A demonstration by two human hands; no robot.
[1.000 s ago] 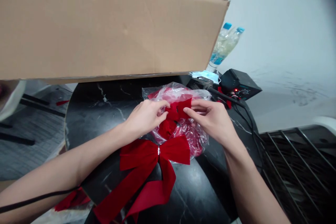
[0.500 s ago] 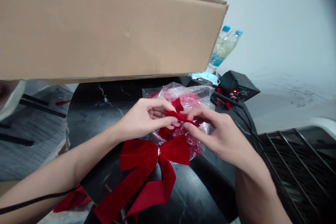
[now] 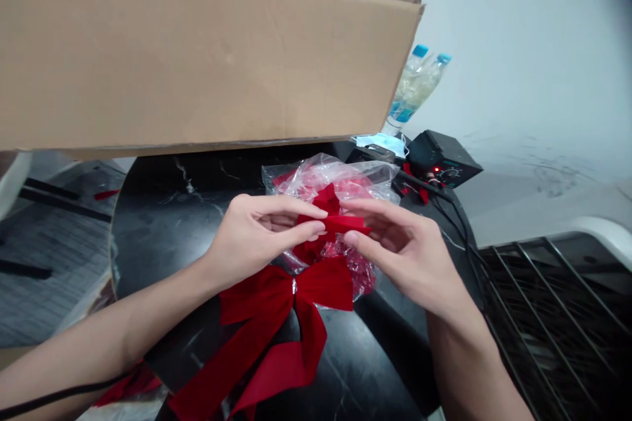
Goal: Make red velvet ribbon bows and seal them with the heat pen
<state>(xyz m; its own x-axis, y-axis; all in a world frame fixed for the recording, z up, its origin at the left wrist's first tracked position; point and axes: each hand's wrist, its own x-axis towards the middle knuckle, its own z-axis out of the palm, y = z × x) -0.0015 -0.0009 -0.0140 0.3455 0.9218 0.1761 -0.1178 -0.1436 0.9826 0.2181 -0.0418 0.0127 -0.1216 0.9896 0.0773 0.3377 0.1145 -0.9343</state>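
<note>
A folded piece of red ribbon (image 3: 345,223) is pinched between the thumb and fingertips of my left hand (image 3: 266,227). Its free end points right, between the parted thumb and fingers of my right hand (image 3: 399,237), which looks loose around it; the thumb tip is close to its lower edge. Below my hands a large red velvet bow (image 3: 320,283) with a silvery tie at its middle lies on the black marbled table (image 3: 162,223). Behind my fingers is a clear plastic bag (image 3: 323,168) with red pieces inside. More red fabric (image 3: 326,198) shows just behind the ribbon, partly hidden.
A big cardboard box (image 3: 207,59) stands across the back. To its right are plastic bottles (image 3: 419,89) with blue caps, a blue face mask (image 3: 382,143) and a black control box (image 3: 442,161) with a red light and cables. A black wire rack (image 3: 557,316) is at the right.
My right fingers have parted from their pinch on the ribbon. My left hand still pinches it, and the ribbon now lies straighter. The whole view has shifted slightly.
</note>
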